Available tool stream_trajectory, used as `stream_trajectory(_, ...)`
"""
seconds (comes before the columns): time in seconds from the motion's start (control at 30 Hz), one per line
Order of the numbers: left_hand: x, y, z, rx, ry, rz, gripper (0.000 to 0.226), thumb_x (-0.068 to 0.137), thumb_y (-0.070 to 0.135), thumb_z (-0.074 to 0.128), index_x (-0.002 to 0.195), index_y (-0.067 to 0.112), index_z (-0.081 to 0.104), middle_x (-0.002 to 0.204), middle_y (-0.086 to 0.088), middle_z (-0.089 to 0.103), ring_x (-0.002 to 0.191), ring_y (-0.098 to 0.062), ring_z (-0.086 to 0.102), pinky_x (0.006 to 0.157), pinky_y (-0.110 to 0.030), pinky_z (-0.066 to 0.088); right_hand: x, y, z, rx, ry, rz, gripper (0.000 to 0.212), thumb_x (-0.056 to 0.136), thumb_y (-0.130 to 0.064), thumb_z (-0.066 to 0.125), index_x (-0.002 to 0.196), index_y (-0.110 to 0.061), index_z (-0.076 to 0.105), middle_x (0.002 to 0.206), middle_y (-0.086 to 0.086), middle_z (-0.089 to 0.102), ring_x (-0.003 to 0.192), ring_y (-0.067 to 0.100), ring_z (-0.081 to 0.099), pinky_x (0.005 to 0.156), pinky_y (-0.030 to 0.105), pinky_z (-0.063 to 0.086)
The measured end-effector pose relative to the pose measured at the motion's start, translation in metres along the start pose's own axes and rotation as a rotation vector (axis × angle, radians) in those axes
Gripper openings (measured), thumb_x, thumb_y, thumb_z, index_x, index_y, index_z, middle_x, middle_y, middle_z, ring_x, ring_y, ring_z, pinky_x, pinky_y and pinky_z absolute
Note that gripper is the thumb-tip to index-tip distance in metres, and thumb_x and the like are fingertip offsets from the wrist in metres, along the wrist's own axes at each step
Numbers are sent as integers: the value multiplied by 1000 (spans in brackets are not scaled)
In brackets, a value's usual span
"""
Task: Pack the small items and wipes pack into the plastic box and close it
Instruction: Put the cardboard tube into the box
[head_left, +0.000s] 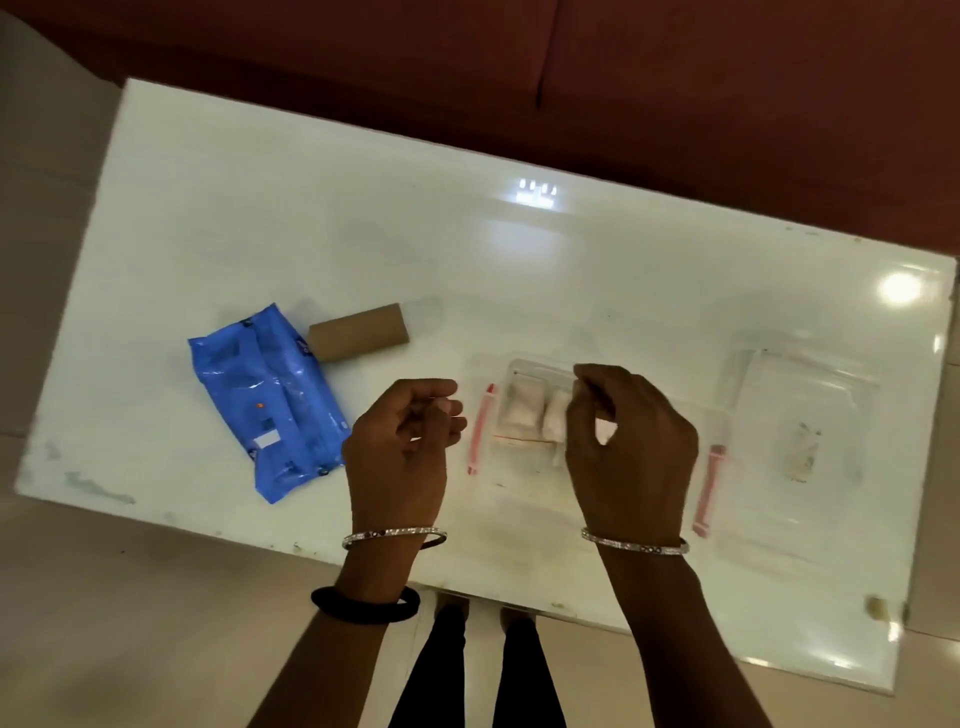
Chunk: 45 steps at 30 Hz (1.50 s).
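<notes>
A clear plastic box (519, 483) with red side latches (480, 428) sits open at the table's middle front. Small white packets (524, 410) lie inside it. My right hand (631, 452) hovers over the box, its fingertips pinched on a small white item (557, 418) beside those packets. Just left of the box is my left hand (402, 452), fingers curled together with nothing visible in them. The blue wipes pack (265, 400) lies on the table farther left, apart from both hands.
A brown cardboard tube (358, 332) lies behind the wipes pack. A clear lid or tray (802, 410) rests to the right of the box. The white glossy table (467, 249) ends near my wrists; a dark red sofa (727, 104) stands beyond it.
</notes>
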<state>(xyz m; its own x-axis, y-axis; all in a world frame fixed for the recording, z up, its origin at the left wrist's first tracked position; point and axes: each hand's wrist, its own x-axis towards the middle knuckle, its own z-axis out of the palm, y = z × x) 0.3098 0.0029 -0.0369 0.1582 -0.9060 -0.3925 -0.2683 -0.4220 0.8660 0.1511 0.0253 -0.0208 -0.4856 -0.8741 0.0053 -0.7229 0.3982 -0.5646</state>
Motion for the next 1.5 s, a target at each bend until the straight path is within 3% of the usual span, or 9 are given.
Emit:
stream_trajectory(0.23, 37, -31, -62, 107, 206, -46, 13, 88, 9, 60, 95, 15, 68, 85, -5, 71, 79, -23, 70, 75, -29, 57, 19, -67, 88, 91, -300, -176, 23, 84, -12, 57, 104, -14, 69, 92, 2, 71, 82, 21, 68, 71, 38, 55)
stream_trajectory(0.33, 63, -46, -79, 244, 237, -55, 26, 87, 8, 59, 112, 10, 65, 106, -6, 69, 92, -19, 65, 76, -7, 45, 28, -81, 123, 87, -481, -92, 42, 84, -14, 60, 126, -14, 57, 118, 7, 63, 102, 25, 65, 88, 38, 53)
stream_trajectory(0.53, 105, -65, -86, 662, 14, 172, 51, 82, 15, 67, 130, 7, 50, 129, -15, 55, 117, -32, 54, 96, -41, 47, 41, -82, 168, -98, -633, -171, 73, 80, -5, 65, 145, -23, 37, 147, 5, 37, 122, 29, 53, 95, 35, 46)
stream_trajectory(0.73, 120, -65, -78, 693, -25, 187, 55, 82, 15, 67, 133, 8, 47, 137, -14, 49, 125, -29, 49, 104, -37, 43, 47, -84, 191, -211, -603, -264, 56, 79, -1, 65, 130, -21, 52, 133, 6, 48, 119, 28, 47, 90, 40, 51)
stream_trajectory(0.87, 112, -63, -82, 552, 54, 217, 51, 82, 15, 67, 130, 11, 51, 127, -12, 55, 111, -22, 58, 87, -35, 53, 44, -89, 176, -188, -567, -210, 41, 78, -9, 70, 118, -17, 61, 116, 6, 60, 106, 26, 58, 85, 29, 45)
stream_trajectory(0.97, 97, -56, -89, 423, 127, 221, 44, 84, 21, 67, 126, 13, 55, 114, -5, 58, 93, -7, 56, 74, -15, 51, 29, -86, 139, -61, -420, -152, 44, 71, -15, 74, 114, -20, 64, 110, 2, 64, 97, 21, 63, 78, 21, 41)
stream_trajectory(1.07, 77, -46, -91, 289, 101, 127, 35, 85, 29, 66, 118, 18, 60, 101, 6, 63, 86, -3, 62, 67, -1, 45, 8, -70, 93, 157, -329, -6, 52, 63, -21, 82, 112, -24, 67, 105, -3, 65, 88, 14, 65, 74, 26, 56)
stream_trajectory(1.3, 31, -36, -65, 154, -97, 51, 23, 85, 40, 59, 99, 24, 68, 83, 5, 72, 78, -10, 71, 70, -32, 60, -33, -1, -12, 335, -225, 285, 63, 60, -13, 89, 119, -19, 68, 108, -3, 67, 93, 2, 67, 68, 1, 50)
stream_trajectory(1.5, 13, -23, -36, 131, -147, 80, 15, 88, 27, 63, 98, 19, 69, 82, 5, 72, 76, -11, 71, 69, -30, 60, -54, 61, -32, 159, -377, 349, 60, 58, -11, 90, 112, -23, 68, 105, -2, 70, 88, 15, 70, 74, 21, 59)
